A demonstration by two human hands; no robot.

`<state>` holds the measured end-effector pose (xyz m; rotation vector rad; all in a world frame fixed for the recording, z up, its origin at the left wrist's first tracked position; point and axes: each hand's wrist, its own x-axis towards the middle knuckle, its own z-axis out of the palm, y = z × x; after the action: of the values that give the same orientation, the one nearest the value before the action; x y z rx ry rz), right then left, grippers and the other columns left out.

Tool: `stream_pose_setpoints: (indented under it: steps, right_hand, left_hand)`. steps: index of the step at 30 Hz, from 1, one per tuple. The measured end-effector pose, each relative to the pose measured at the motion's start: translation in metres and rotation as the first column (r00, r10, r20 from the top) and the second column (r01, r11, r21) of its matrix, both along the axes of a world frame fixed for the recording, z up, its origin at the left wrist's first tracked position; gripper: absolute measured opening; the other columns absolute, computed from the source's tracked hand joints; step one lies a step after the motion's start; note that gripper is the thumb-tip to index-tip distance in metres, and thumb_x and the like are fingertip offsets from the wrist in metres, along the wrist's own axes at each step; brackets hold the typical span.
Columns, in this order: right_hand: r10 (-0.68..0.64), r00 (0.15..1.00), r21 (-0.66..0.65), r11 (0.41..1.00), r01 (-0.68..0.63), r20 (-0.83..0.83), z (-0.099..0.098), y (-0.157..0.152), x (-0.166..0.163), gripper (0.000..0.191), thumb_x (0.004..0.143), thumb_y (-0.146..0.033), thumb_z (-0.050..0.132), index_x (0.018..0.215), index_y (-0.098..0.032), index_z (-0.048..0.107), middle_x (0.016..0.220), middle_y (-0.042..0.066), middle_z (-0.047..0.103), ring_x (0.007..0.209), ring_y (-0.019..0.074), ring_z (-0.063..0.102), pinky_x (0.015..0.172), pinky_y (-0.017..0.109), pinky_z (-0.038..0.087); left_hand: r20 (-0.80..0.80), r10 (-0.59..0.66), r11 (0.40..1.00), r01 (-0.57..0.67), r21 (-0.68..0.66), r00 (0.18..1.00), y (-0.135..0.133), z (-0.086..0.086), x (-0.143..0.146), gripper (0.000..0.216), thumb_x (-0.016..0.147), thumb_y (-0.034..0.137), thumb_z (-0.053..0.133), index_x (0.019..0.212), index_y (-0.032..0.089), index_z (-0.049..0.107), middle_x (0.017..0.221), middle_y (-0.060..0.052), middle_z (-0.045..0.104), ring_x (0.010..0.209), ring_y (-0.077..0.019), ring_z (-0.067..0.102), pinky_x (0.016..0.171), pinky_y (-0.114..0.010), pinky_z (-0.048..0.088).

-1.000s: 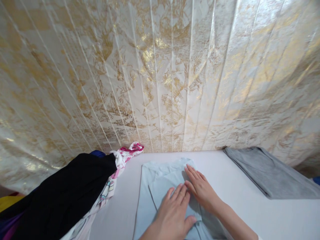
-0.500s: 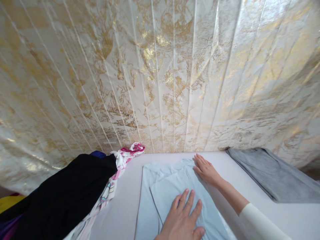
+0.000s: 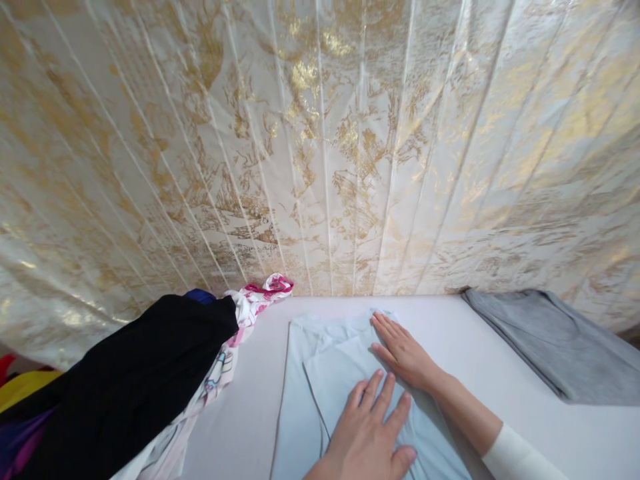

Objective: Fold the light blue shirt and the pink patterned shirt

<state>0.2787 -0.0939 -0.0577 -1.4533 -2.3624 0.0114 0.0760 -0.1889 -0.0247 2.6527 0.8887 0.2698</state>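
A light blue garment (image 3: 295, 393), partly folded over itself, lies flat on the white tabletop in the middle of the head view. On its folded layer rests my left hand (image 3: 367, 427), palm down with the fingers spread. My right hand (image 3: 404, 350) reaches from the right and lies flat on the garment's far right part, fingertips close to the upper edge. Both hands press on the cloth without gripping it. Small creases show around the fingers and near the top edge.
A heap of clothes, with a black garment (image 3: 145, 373) on top and a pink-and-white printed one (image 3: 255, 303) under it, is at the left. A folded grey garment (image 3: 555, 343) lies at the right. Behind the table (image 3: 240, 420) hangs a gold-patterned curtain (image 3: 320, 147).
My right hand has slid left from the garment's right edge onto its upper part, nearer my left hand. My left hand stays on the cloth. The view has shifted slightly.
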Motion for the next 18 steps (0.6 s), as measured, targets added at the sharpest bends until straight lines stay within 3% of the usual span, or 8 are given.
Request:
stream_pose_setpoints:
  steps: [7,12,15,18]
  right_hand:
    - [-0.072,0.993,-0.036,0.997,0.069,-0.088,0.001,0.030,-0.005,0.064,0.095,-0.056,0.037,0.144,-0.017,0.041,0.152,0.013,0.035,0.141,0.0266,0.031,0.115,0.049,0.028]
    - [-0.079,0.985,0.037,0.996,0.086,-0.151,0.011,0.026,0.005,0.056,0.100,-0.046,0.024,0.146,-0.018,0.037,0.150,0.013,0.039,0.140,0.0229,0.033,0.113,0.046,0.032]
    - [-0.072,0.977,0.067,0.994,0.088,-0.202,0.013,0.006,0.009,0.055,0.100,-0.045,0.025,0.147,-0.019,0.035,0.150,0.012,0.039,0.139,0.0232,0.034,0.113,0.046,0.034]
    - [-0.095,0.980,0.031,0.994,0.102,-0.177,0.010,-0.031,0.006,0.055,0.099,-0.045,0.033,0.147,-0.019,0.036,0.149,0.012,0.040,0.138,0.0260,0.038,0.111,0.049,0.037]
  left_hand:
    - [-0.012,-0.002,0.999,0.002,-0.047,1.000,0.000,0.000,0.002,0.067,0.095,0.046,0.046,0.152,0.024,0.017,0.158,-0.011,0.004,0.145,-0.0305,0.006,0.116,-0.052,0.017]
    - [0.011,-0.012,0.997,0.013,-0.080,1.000,0.002,0.020,-0.009,0.062,0.098,0.050,0.039,0.151,0.022,0.023,0.158,-0.009,0.011,0.145,-0.0259,0.012,0.116,-0.048,0.021]
    - [-0.015,0.138,0.990,-0.138,0.015,0.990,0.017,0.032,-0.037,0.053,0.101,0.043,0.032,0.149,0.020,0.029,0.158,-0.008,0.016,0.145,-0.0219,0.017,0.117,-0.044,0.022]
    - [-0.074,0.353,0.930,-0.340,0.138,0.933,0.039,0.031,-0.072,0.051,0.101,0.038,0.034,0.147,0.016,0.032,0.156,-0.010,0.022,0.144,-0.0221,0.020,0.116,-0.044,0.024]
